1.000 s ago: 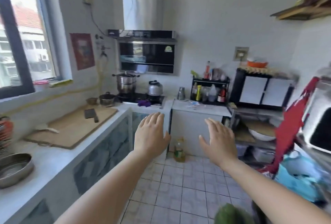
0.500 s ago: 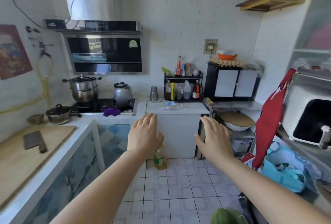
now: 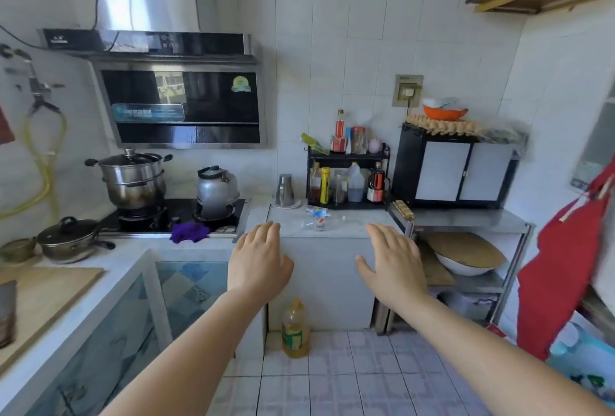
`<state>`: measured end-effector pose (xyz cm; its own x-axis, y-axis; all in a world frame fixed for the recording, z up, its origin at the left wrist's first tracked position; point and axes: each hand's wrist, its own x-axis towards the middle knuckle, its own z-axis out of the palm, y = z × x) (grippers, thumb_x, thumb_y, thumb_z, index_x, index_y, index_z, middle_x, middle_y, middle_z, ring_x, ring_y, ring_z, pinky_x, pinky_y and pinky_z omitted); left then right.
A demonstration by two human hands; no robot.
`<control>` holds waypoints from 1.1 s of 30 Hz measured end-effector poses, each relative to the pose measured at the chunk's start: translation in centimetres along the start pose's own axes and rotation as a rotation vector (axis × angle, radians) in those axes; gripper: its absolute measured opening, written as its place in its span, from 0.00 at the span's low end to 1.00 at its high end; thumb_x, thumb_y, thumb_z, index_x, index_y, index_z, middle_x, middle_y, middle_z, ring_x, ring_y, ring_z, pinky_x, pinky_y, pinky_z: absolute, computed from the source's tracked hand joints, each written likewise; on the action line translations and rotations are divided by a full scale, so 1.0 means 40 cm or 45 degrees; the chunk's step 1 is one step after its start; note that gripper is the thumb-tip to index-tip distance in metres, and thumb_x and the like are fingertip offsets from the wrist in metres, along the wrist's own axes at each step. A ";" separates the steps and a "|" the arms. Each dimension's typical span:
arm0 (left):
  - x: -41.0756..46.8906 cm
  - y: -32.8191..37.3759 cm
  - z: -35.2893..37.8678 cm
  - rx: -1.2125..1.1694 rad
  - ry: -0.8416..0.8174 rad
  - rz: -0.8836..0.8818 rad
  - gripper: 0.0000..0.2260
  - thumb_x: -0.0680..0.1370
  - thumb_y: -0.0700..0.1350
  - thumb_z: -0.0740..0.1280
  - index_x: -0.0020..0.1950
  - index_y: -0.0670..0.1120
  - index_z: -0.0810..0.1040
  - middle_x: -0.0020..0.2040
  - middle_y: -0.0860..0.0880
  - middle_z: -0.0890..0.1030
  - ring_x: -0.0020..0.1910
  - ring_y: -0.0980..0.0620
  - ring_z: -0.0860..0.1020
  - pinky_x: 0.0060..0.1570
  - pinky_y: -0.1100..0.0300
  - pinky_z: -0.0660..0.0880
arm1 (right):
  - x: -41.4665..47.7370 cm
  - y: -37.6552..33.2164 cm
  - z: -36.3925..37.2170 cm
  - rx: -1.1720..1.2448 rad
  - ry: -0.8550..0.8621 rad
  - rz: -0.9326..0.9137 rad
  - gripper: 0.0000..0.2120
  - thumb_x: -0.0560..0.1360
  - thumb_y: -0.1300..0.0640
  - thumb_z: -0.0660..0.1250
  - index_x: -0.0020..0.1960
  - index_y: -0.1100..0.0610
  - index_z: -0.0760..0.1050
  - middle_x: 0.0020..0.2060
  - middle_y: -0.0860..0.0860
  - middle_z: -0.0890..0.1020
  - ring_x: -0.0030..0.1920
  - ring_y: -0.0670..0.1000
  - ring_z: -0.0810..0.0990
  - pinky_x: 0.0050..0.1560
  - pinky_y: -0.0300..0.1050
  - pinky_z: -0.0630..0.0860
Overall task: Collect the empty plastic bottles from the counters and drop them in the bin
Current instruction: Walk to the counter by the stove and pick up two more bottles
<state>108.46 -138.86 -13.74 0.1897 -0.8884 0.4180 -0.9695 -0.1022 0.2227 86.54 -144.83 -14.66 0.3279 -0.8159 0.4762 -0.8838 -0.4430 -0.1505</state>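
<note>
A crushed clear plastic bottle (image 3: 316, 217) with a blue and red label lies on the white counter (image 3: 352, 227) straight ahead, in front of a black spice rack. My left hand (image 3: 258, 260) and my right hand (image 3: 392, 259) are both stretched out in front of me, palms down, fingers apart, holding nothing. They hang short of the counter's front edge, one on each side of the bottle. No bin shows in this view.
A gas hob (image 3: 176, 215) with a steel pot, a kettle and a purple cloth lies to the left. An oil bottle (image 3: 294, 329) stands on the floor. A metal shelf (image 3: 466, 220) and black cabinet (image 3: 456, 172) are right; a red apron (image 3: 565, 265) hangs far right.
My view has swung right from the window and moved closer to the far counter. Both hands stay held out and open, now nearer the counter with the crushed bottle.
</note>
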 end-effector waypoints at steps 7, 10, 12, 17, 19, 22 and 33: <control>0.272 0.025 0.109 0.005 0.044 -0.022 0.26 0.76 0.49 0.59 0.73 0.44 0.60 0.74 0.47 0.64 0.72 0.47 0.61 0.72 0.53 0.57 | 0.282 0.110 0.107 0.043 0.008 -0.038 0.28 0.77 0.45 0.57 0.74 0.53 0.56 0.74 0.49 0.62 0.75 0.51 0.56 0.73 0.50 0.51; 0.371 0.025 0.168 0.014 0.036 -0.025 0.25 0.76 0.50 0.59 0.72 0.45 0.60 0.74 0.48 0.64 0.72 0.47 0.61 0.72 0.53 0.58 | 0.371 0.149 0.164 0.063 0.010 -0.033 0.29 0.77 0.45 0.58 0.74 0.53 0.56 0.74 0.50 0.63 0.74 0.51 0.57 0.73 0.51 0.52; 0.439 0.020 0.211 0.021 0.026 -0.027 0.25 0.76 0.50 0.59 0.72 0.45 0.60 0.73 0.48 0.65 0.72 0.47 0.61 0.72 0.53 0.58 | 0.429 0.174 0.201 0.069 0.010 -0.025 0.29 0.77 0.46 0.58 0.74 0.53 0.57 0.74 0.50 0.63 0.74 0.51 0.57 0.73 0.51 0.53; 0.612 0.003 0.333 0.014 0.007 -0.004 0.25 0.76 0.51 0.59 0.72 0.45 0.61 0.73 0.48 0.65 0.72 0.48 0.62 0.72 0.53 0.57 | 0.574 0.238 0.308 0.077 -0.003 0.014 0.29 0.77 0.46 0.58 0.74 0.53 0.56 0.74 0.49 0.62 0.75 0.51 0.55 0.73 0.51 0.53; 0.687 -0.005 0.381 0.000 0.001 0.002 0.25 0.77 0.51 0.59 0.72 0.46 0.60 0.73 0.48 0.65 0.72 0.48 0.62 0.72 0.54 0.57 | 0.643 0.263 0.356 0.073 -0.010 0.013 0.29 0.77 0.46 0.58 0.74 0.53 0.56 0.74 0.49 0.62 0.75 0.50 0.55 0.73 0.52 0.53; 0.811 -0.027 0.451 -0.012 -0.012 0.018 0.25 0.76 0.51 0.60 0.72 0.46 0.60 0.73 0.48 0.65 0.72 0.48 0.62 0.72 0.53 0.58 | 0.767 0.294 0.431 0.052 -0.006 0.002 0.28 0.77 0.46 0.58 0.74 0.53 0.57 0.74 0.49 0.62 0.75 0.51 0.56 0.74 0.52 0.54; 1.240 -0.130 0.702 0.019 -0.140 0.038 0.25 0.77 0.50 0.59 0.73 0.46 0.59 0.74 0.48 0.64 0.72 0.47 0.61 0.73 0.53 0.56 | 1.143 0.388 0.741 0.067 -0.089 0.074 0.27 0.77 0.47 0.59 0.73 0.54 0.59 0.73 0.49 0.64 0.74 0.51 0.58 0.74 0.52 0.54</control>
<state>118.54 -194.98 -18.90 0.1436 -0.9347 0.3250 -0.9768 -0.0811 0.1983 97.70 -200.02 -20.91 0.3008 -0.8640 0.4038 -0.8837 -0.4117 -0.2226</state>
